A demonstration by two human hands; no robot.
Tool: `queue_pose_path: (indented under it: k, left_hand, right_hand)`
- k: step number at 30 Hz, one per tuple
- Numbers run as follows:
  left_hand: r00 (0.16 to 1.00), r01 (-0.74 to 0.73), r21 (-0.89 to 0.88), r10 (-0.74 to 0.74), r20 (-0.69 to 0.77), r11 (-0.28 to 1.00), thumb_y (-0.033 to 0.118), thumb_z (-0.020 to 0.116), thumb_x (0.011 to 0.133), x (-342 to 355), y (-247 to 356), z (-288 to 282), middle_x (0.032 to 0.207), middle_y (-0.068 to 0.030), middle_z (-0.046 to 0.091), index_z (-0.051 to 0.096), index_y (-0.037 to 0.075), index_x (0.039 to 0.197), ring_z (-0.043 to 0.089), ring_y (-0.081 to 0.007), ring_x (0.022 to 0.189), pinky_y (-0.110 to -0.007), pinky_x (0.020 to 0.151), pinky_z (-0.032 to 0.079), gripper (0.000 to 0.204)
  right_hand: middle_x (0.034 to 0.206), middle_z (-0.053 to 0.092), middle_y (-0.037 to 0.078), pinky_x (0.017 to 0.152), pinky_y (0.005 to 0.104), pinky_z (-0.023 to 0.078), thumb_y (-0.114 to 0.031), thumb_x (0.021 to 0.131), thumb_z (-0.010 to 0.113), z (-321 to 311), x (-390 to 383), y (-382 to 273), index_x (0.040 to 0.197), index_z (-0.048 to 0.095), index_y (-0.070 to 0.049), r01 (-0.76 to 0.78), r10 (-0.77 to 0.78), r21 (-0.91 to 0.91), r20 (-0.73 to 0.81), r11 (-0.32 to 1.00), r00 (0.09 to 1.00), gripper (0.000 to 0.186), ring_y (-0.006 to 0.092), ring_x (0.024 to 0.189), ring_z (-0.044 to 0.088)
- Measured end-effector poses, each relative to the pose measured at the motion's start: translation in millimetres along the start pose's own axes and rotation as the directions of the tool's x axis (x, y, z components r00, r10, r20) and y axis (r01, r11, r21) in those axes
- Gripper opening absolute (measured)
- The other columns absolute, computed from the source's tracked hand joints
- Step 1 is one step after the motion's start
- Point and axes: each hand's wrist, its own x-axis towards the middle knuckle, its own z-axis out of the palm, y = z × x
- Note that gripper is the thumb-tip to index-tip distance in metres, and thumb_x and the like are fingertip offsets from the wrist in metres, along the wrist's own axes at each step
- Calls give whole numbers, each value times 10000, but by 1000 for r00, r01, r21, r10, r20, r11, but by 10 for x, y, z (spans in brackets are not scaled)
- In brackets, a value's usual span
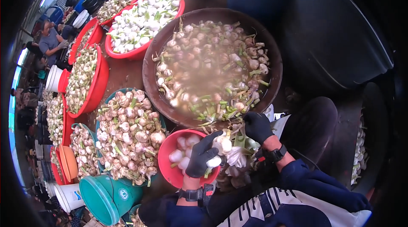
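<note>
The left hand (201, 157) grasps white garlic bulbs (222, 144) over a red bowl (166, 171); the right hand (257, 128) curls beside them, its hold impossible to tell; beyond both grips stands a brown basin (149, 67)

Above the brown tub (149, 69) the air is open, but lower down its rim blocks the way ahead of the left hand (200, 159) and right hand (257, 127). Leftward, the red bowl (166, 172) and then the garlic heap (128, 135) stand close; rightward, the knee (316, 120), with a dark bin (335, 31) beyond it
</note>
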Motion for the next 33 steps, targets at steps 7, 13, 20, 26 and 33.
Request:
queue_pose_path:
  k: [7,13,20,26,33]
  left_hand:
    - [999,-46,-114,46,0,992,89,457,850,63,-75,-20,1185,-133,537,351,-52,1329,543,-197,1050,-292,889,435,511]
    - [999,38,-226,-30,38,974,166,505,855,49,-201,-52,1159,-92,535,349,-55,1326,529,-169,1033,-274,865,434,543]
    - [1000,3,-94,-1,22,996,246,590,847,36,-142,76,1169,-56,501,377,-33,1310,471,-129,1052,-265,906,379,581]
    - [996,76,-58,-74,44,995,166,587,822,21,-144,13,1168,-59,507,388,-22,1309,490,-132,1025,-268,873,406,559]
    - [987,-159,448,132,93,880,84,586,785,75,-252,-63,1047,-97,553,415,-8,1272,536,-141,941,-283,820,449,525]
  right_hand:
    - [894,639,137,763,369,484,-78,720,645,-382,-93,-454,909,664,-52,275,-391,516,131,812,911,192,288,843,615]
    - [827,649,113,682,349,492,-107,686,716,-291,-162,-513,877,675,-62,299,-421,541,115,786,900,200,275,758,622]
    - [753,627,105,584,356,486,-33,675,677,-174,-283,-542,824,645,-67,477,-472,389,-115,788,874,156,283,676,607]
    - [730,577,121,564,366,457,23,706,622,-182,-331,-610,831,570,-19,438,-458,298,-3,848,889,142,293,642,585]
    - [692,542,148,548,377,456,-25,715,598,-103,-341,-493,828,557,-35,310,-341,428,-5,849,940,120,331,626,571]
